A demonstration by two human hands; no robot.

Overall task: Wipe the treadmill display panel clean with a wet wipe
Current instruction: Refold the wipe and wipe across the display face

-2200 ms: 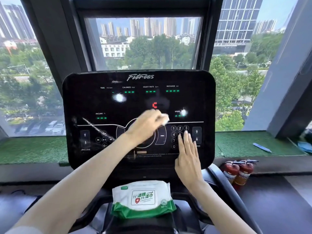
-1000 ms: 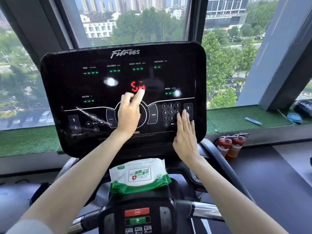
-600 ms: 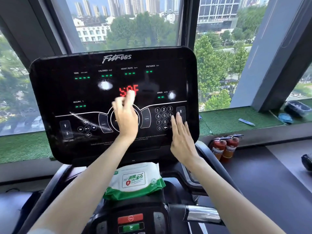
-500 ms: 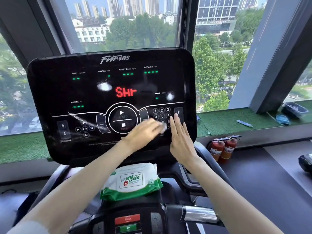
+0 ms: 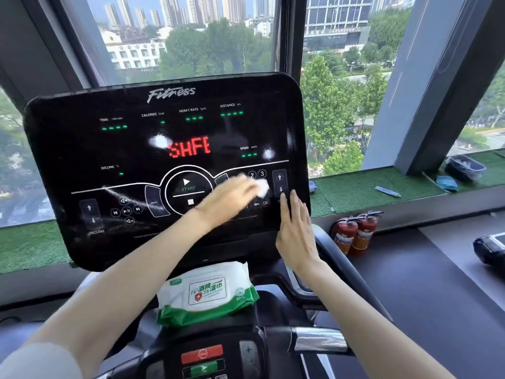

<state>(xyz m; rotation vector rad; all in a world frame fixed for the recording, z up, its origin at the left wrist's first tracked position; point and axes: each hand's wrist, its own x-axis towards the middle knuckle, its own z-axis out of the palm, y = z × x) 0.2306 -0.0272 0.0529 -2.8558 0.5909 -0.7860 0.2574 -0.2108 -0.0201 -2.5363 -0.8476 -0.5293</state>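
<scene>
The display panel (image 5: 82,149) stood tilted in front of the window, black and glossy, with red letters (image 5: 189,147) lit at its middle and green dashes under the labels along its top edge. From my feed I saw the wet wipe (image 5: 261,186) against the glass near the panel's lower right corner, a small white bunch over the number keys (image 5: 257,174), between the round start button (image 5: 188,186) and the arrow keys (image 5: 279,183) by the right edge.

The left hand (image 5: 226,199) lay across the panel, reaching towards the right, with the wipe showing just past its fingertips. That hand was smeared by motion, so I could not tell whether its fingers pinched the wipe or only pressed it flat.

The right hand (image 5: 296,231) rested at the panel's lower right corner, palm down, with the fingers straight and close together. Its fingertips touched the glass just below the down arrow, and it held nothing. The two hands were near each other but apart.

Below the panel's bottom edge a green and white pack of wipes (image 5: 207,292) sat on the treadmill's console, above a red button (image 5: 202,353). Two red fire extinguishers (image 5: 355,236) stood on the floor to the right, against the sill with green turf (image 5: 355,187).
</scene>
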